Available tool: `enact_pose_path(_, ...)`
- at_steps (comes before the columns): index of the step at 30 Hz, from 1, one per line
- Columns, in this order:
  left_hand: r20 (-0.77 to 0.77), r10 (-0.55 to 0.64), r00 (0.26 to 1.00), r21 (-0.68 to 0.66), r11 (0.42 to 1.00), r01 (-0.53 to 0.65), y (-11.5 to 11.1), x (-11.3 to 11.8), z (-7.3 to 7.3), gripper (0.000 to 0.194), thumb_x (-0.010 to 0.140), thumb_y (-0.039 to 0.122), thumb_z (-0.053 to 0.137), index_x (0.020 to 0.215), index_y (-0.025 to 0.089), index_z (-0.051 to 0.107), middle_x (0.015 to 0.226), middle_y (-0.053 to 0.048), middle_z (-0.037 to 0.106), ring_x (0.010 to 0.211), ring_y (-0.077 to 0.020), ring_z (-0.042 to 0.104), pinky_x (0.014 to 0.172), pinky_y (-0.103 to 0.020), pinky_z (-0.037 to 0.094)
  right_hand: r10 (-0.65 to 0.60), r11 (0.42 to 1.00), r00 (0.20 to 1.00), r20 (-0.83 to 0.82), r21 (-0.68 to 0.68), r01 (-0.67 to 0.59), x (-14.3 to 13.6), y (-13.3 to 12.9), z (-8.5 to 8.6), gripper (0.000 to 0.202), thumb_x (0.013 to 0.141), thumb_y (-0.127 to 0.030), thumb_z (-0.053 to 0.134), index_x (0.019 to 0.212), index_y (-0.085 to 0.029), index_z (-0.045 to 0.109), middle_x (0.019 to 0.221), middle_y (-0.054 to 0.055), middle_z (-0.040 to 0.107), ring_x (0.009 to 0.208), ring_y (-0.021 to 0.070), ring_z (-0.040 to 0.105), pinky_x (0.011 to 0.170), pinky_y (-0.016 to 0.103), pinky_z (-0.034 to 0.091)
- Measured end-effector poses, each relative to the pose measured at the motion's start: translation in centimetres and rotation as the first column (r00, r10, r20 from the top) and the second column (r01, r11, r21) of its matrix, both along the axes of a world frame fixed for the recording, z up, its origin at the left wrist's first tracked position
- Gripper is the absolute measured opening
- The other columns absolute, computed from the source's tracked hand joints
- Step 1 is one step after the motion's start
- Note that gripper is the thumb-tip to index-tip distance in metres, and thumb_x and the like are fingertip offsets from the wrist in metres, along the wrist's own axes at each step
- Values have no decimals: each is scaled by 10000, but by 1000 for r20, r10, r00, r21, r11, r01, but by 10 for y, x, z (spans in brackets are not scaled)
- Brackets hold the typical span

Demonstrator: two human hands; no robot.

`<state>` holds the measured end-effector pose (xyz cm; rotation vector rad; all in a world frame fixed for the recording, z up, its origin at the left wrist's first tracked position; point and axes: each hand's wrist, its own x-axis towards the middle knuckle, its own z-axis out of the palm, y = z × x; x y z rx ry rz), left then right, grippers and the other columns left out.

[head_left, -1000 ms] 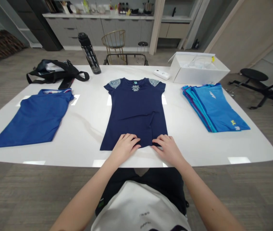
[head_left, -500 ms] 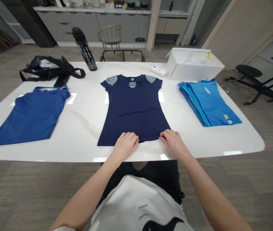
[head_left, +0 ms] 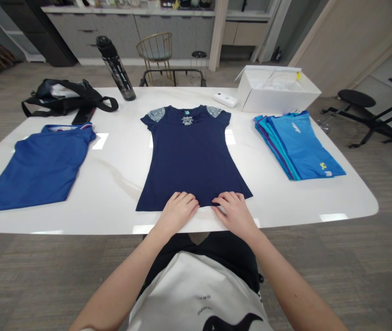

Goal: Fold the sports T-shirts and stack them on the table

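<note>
A navy short-sleeved shirt (head_left: pixel 189 156) lies flat on the white table (head_left: pixel 113 184), its collar away from me and its hem near the front edge. My left hand (head_left: pixel 179 209) rests on the hem left of its middle, fingers bent and pressed together; what they grip, if anything, is hidden. On the hem further right is my right hand (head_left: pixel 232 211), its thumb and fingers apart at the fabric's edge. A blue shirt (head_left: pixel 40 168) lies at the left. At the right is a stack of folded blue garments (head_left: pixel 296 145).
Along the table's far side are a black bag (head_left: pixel 66 99), a dark bottle (head_left: pixel 116 69), a small white device (head_left: pixel 225 99) and an open white box (head_left: pixel 277 94). A dark phone (head_left: pixel 83 115) lies by the bag. Chairs stand beyond the table.
My right hand has moved left along the hem and its fingers have opened. The shirt's right hem corner now lies spread out flat. My left hand has stayed at the hem.
</note>
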<state>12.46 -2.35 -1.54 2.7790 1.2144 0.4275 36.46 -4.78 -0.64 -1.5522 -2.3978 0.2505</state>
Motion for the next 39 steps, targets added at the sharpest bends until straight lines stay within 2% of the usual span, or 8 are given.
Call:
enact_pose_path(4,36,33,999,-35,999,-32,-2,1,2,221,1020,375,516,1001,210,662,1014,-56,685,935,-210,595,822,-391,426,14,1000,1000,8,18,-14,-3,3,-4,195,1019,-261,498,1041,-221,687,1045,70,691,999,230,572,917,402,343)
enact_pose_path(9,31,158,987,-55,986,-156,-4,9,3,403,910,583,630,1089,223,659,1064,-76,676,972,-252,596,835,-421,437,21,998,1000,-18,63,-20,-6,7,-8,209,1037,-208,427,999,-191,632,953,57,692,914,209,584,922,387,339)
enact_pose_path(14,8,190,982,-7,982,-189,-3,16,-2,176,1007,337,532,1011,210,653,952,-59,674,910,-231,603,790,-404,428,8,997,1000,-23,80,-6,-12,7,-8,193,1027,-203,429,1042,-190,621,956,60,684,902,217,589,922,391,343)
enact_pose_path(21,31,205,978,28,978,-206,-7,6,-6,185,1024,275,486,1063,214,656,990,-66,693,907,-221,612,788,-396,440,-182,980,983,27,82,179,2,10,-11,267,885,-165,545,1130,-221,636,1027,92,670,976,278,574,904,430,351)
enact_pose_path(25,41,246,968,30,968,-248,-13,-12,-6,183,1002,207,499,1086,220,661,1044,-71,702,941,-233,622,820,-408,450,-273,957,962,3,100,272,23,12,-13,271,886,-168,530,1127,-233,635,1078,97,671,1007,288,585,891,439,365)
enact_pose_path(31,18,334,942,32,942,-335,-20,-60,-7,249,977,154,495,1151,218,661,1133,-85,697,1039,-264,625,913,-444,457,-417,901,908,32,149,408,53,10,-15,303,872,-165,506,1125,-231,660,1060,111,652,987,307,584,829,442,402)
enact_pose_path(36,-13,373,928,23,928,-373,-25,-96,-7,319,962,132,466,1194,233,660,1165,-87,695,1066,-273,626,923,-447,469,-370,927,929,21,76,368,63,5,-18,323,900,-142,455,1134,-220,664,1020,95,660,934,283,615,821,421,458)
enact_pose_path(39,-15,385,923,29,923,-384,-27,-113,-7,341,933,99,463,1160,240,675,1144,-84,700,1035,-274,633,891,-432,484,-298,953,953,-58,46,300,67,-1,-18,308,938,-160,444,1141,-229,666,1036,90,653,931,261,635,844,399,490)
